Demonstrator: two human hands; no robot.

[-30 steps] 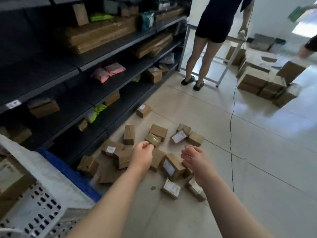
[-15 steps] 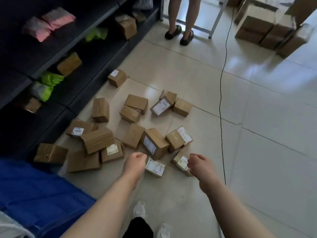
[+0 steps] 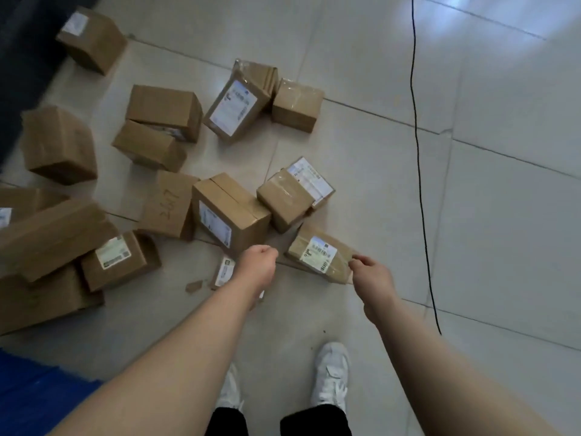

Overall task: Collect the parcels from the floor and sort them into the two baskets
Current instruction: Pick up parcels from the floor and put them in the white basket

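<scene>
Cardboard is in grasp: the right hand, empty a moment ago, pinches the labelled parcel on the floor at lower centre; the left hand hovers fisted, empty. Collection begins.

On my feed the parcels are all plain brown cardboard, some with white labels printed in black, like the near parcel. The floor is pale grey tile, the cable black, the sneakers white, the trousers black, and there's a blue patch bottom left.
</scene>
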